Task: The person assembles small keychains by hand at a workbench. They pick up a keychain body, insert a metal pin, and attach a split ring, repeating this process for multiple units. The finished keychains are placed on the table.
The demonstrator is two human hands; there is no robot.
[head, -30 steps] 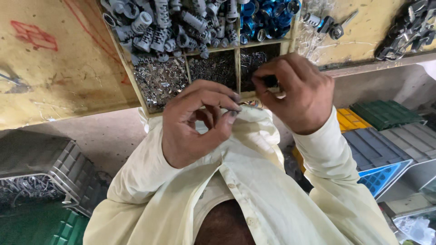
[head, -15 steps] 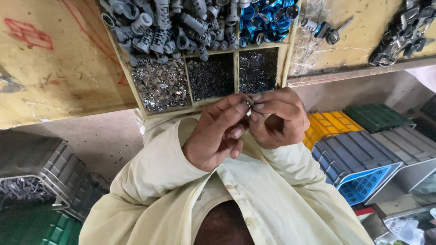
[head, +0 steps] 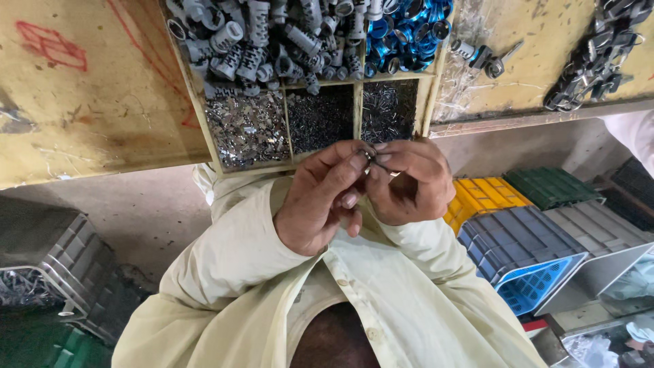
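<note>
My left hand (head: 320, 201) and my right hand (head: 409, 180) meet in front of my chest, fingertips pinched together on a small metal part (head: 366, 157). The part is mostly hidden by the fingers, so I cannot tell its shape. Just beyond the hands lies a wooden tray (head: 430, 88) divided into compartments: grey ribbed cylinders (head: 259, 34), blue rings (head: 405, 27), shiny metal clips (head: 246, 129), and two bins of small dark pins (head: 320, 116).
The tray sits on a worn yellow workbench (head: 88, 102). A heap of dark metal fittings (head: 596, 58) lies at the far right of the bench. Stacked plastic crates in yellow, green, blue and grey (head: 538, 225) stand to my right, a grey crate (head: 61, 266) to my left.
My hands came together from being apart and lowered slightly from the tray edge. The right hand, which was raised near the compartments, now meets the left on the small part.
</note>
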